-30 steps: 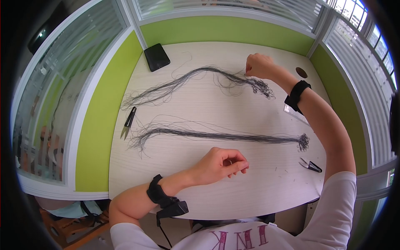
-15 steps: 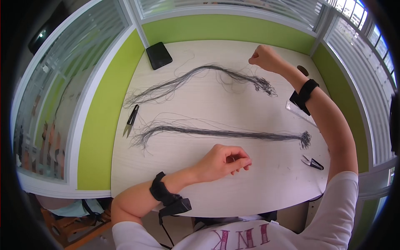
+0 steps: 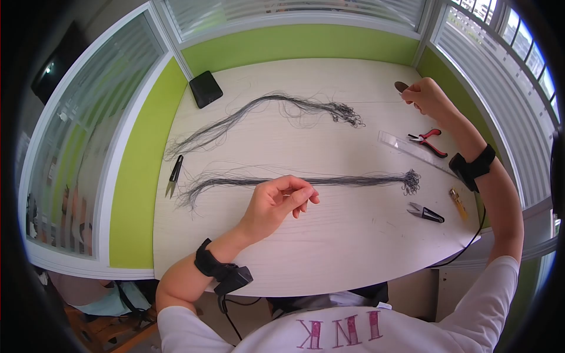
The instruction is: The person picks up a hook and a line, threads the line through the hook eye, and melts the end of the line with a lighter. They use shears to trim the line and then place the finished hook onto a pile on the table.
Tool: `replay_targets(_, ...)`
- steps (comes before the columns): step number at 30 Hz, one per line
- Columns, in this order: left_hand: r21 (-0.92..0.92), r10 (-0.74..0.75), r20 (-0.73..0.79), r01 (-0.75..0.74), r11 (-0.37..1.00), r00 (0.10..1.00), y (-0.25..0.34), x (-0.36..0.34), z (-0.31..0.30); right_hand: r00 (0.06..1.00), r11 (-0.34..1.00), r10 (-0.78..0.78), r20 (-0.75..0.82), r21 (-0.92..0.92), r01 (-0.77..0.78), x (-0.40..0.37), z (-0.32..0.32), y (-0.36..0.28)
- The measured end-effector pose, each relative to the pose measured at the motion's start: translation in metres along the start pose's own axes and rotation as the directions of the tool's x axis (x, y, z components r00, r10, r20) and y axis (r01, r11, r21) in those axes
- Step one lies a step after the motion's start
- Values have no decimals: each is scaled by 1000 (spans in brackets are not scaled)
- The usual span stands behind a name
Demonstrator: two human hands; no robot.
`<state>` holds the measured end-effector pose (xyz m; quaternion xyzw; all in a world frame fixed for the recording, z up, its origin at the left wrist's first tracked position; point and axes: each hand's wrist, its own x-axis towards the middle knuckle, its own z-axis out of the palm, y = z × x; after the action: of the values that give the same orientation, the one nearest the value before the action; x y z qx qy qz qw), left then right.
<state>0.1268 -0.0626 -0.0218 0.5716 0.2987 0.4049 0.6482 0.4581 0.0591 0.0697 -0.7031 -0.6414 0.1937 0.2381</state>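
Observation:
Two long bundles of thin dark threads lie across the table, the upper bundle (image 3: 253, 106) bent and the lower bundle (image 3: 347, 180) nearly straight. Both have curled loops at their right ends. My right hand (image 3: 431, 99) is closed in a pinch at the back right, in front of a dark round object (image 3: 401, 87). A faint thread (image 3: 376, 102) runs from the upper bundle's side to its fingertips. My left hand (image 3: 275, 203) hovers over the lower bundle, covering part of it, thumb and fingers curled together. Whatever it may hold is too small to make out.
Thread snips (image 3: 174, 176) lie at the left, and a second pair of snips (image 3: 426, 213) at the right. Red-handled pliers (image 3: 432, 144), a clear ruler (image 3: 412, 151) and a yellowish tool (image 3: 458, 203) lie near my right arm. A black case (image 3: 206, 89) sits back left. Green partitions (image 3: 300, 44) surround the table.
My right hand has moved right, away from the upper bundle. My left hand has moved up and left, over the lower bundle. The view has shifted, revealing the pliers and yellowish tool.

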Motion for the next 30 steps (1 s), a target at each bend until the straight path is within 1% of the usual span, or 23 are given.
replay_targets(1,3,-1,13,1,1000,1000,2,1,0,1000,998,17,-7,52,-16,-10,-11,7)
replay_targets(2,20,30,-20,-29,999,999,3,3,1,997,995,67,-29,76,-64,-18,-22,17)
replay_targets(3,38,61,-51,-59,998,997,5,4,1,996,994,75,-38,81,-72,-29,-32,24)
replay_targets(5,42,75,-50,-73,996,996,5,8,5,991,988,52,-123,153,-32,-57,-53,34)
replay_targets(6,68,85,-61,-81,994,995,6,10,8,990,987,58,-129,158,-37,-69,-62,41)
replay_targets(8,97,96,-70,-89,991,993,9,12,14,958,969,55,-281,247,17,-91,-83,55)
replay_targets(10,122,99,-53,-91,988,994,12,14,20,917,966,44,-396,252,63,-114,-105,64)
replay_targets(12,130,82,-8,-80,988,997,16,16,28,789,959,-11,-614,217,182,-142,-120,60)
replay_targets(13,133,72,35,-76,988,997,18,18,33,743,957,-84,-664,154,246,-159,-131,55)
replay_targets(14,131,65,48,-71,989,997,21,19,38,665,935,-171,-727,94,343,-174,-147,70)
replay_targets(15,131,68,85,-78,988,994,24,20,45,358,833,-226,-906,11,553,-189,-139,46)
replay_targets(16,129,73,120,-88,988,990,27,20,52,253,744,-134,-958,71,665,-203,-154,31)
replay_targets(17,125,71,132,-87,988,989,30,21,59,366,635,-213,-906,157,756,-231,-170,6)
replay_targets(18,109,83,161,-102,989,983,33,21,67,248,609,-201,-948,77,790,-253,-173,-9)
replay_targets(19,90,97,189,-116,989,977,35,20,76,174,469,-445,-878,-63,881,-269,-191,-5)
replay_targets(21,93,98,222,-121,988,970,40,19,91,-10,289,-368,-930,-125,949,-307,-200,-9)
replay_targets(22,106,102,241,-131,986,965,43,19,98,-9,298,-376,-927,-130,946,-323,-206,-11)
replay_targets(24,99,136,257,-166,981,957,47,18,112,-171,24,-354,-919,-192,981,-346,-215,-13)
replay_targets(25,100,168,265,-201,975,949,50,17,117,-173,29,-359,-917,-196,980,-352,-215,-15)
replay_targets(27,72,193,267,-219,973,944,54,16,127,-113,-161,-286,-951,-69,985,-363,-211,-23)
replay_targets(28,46,235,253,-255,966,938,56,15,130,84,-104,-380,-921,133,986,-360,-202,-29)
replay_targets(29,20,281,236,-294,956,930,57,13,134,273,-32,-458,-846,323,946,-352,-186,-30)
replay_targets(30,-15,273,243,-278,961,931,58,10,138,274,-24,-461,-844,321,947,-339,-165,-30)
